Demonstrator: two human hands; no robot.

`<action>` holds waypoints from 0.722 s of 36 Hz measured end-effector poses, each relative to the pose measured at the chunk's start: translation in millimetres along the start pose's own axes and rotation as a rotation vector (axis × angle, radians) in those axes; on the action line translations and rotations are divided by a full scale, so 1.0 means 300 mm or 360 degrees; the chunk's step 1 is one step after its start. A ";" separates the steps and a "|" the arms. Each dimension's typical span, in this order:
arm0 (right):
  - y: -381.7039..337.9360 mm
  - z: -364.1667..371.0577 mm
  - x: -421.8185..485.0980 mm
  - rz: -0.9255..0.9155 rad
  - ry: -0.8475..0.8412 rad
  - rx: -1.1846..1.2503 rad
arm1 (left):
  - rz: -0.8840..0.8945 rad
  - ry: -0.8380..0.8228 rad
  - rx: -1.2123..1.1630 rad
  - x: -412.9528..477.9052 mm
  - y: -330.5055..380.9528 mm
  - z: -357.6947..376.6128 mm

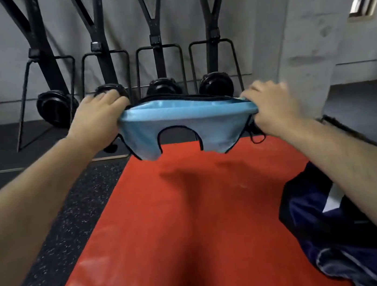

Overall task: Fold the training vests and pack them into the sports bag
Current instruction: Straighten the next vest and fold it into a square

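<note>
A light blue training vest with dark trim hangs folded over in the air above the far end of a red mat. My left hand grips its left edge and my right hand grips its right edge, stretching it between them. The neck opening points downward. A dark navy sports bag with a white stripe lies on the mat at the lower right, partly under my right forearm.
Several black rack stands with round weights line the grey wall behind the vest. A concrete pillar rises at the right. Dark speckled rubber flooring borders the mat on the left.
</note>
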State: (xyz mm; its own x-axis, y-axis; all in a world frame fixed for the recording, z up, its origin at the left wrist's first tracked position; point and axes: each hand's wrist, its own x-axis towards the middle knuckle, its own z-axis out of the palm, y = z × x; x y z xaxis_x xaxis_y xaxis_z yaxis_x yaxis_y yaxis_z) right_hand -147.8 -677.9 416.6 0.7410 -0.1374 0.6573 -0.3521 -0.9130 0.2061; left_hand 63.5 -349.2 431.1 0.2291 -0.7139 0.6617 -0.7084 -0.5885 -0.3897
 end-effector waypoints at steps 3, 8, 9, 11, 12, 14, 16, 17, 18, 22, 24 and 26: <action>-0.042 0.064 -0.130 -0.0052 -0.0148 0.0098 | 0.0025 -0.0160 -0.0158 -0.129 0.074 0.067; -0.151 0.224 -0.440 -0.0091 -0.0512 0.0308 | -0.0029 -0.0660 -0.0521 -0.438 0.250 0.223; -0.177 0.252 -0.505 -0.0091 -0.0630 0.0369 | -0.0078 -0.0840 -0.0637 -0.494 0.290 0.245; -0.223 0.295 -0.614 -0.0088 -0.0868 0.0454 | -0.0149 -0.1188 -0.0796 -0.592 0.355 0.288; -0.242 0.312 -0.657 -0.0083 -0.0983 0.0472 | -0.0174 -0.1319 -0.0870 -0.630 0.381 0.306; -0.267 0.342 -0.713 -0.0010 -0.1149 0.0510 | -0.0218 -0.1449 -0.0968 -0.680 0.420 0.339; -0.280 0.362 -0.726 0.0092 -0.1225 0.0549 | -0.0253 -0.1451 -0.0953 -0.689 0.450 0.355; -0.282 0.370 -0.723 0.0119 -0.1245 0.0561 | -0.0273 -0.1427 -0.0934 -0.685 0.462 0.363; -0.283 0.378 -0.716 0.0136 -0.1263 0.0568 | -0.0303 -0.1400 -0.0916 -0.678 0.472 0.374; -0.270 0.421 -0.676 0.0171 -0.1298 0.0598 | -0.0424 -0.1336 -0.0810 -0.638 0.487 0.418; -0.264 0.454 -0.651 0.0192 -0.1287 0.0599 | -0.0450 -0.1314 -0.0795 -0.619 0.485 0.456; -0.257 0.492 -0.619 0.0230 -0.1277 0.0605 | -0.0474 -0.1288 -0.0791 -0.591 0.478 0.494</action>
State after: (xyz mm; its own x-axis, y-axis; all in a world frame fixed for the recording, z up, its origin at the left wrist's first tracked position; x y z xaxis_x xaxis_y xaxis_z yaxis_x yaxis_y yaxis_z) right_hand -173.9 -638.6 171.7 0.9309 -0.3574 -0.0754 -0.3652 -0.9120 -0.1868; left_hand 20.3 -363.3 163.1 0.6982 -0.7156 -0.0195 -0.7049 -0.6919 0.1563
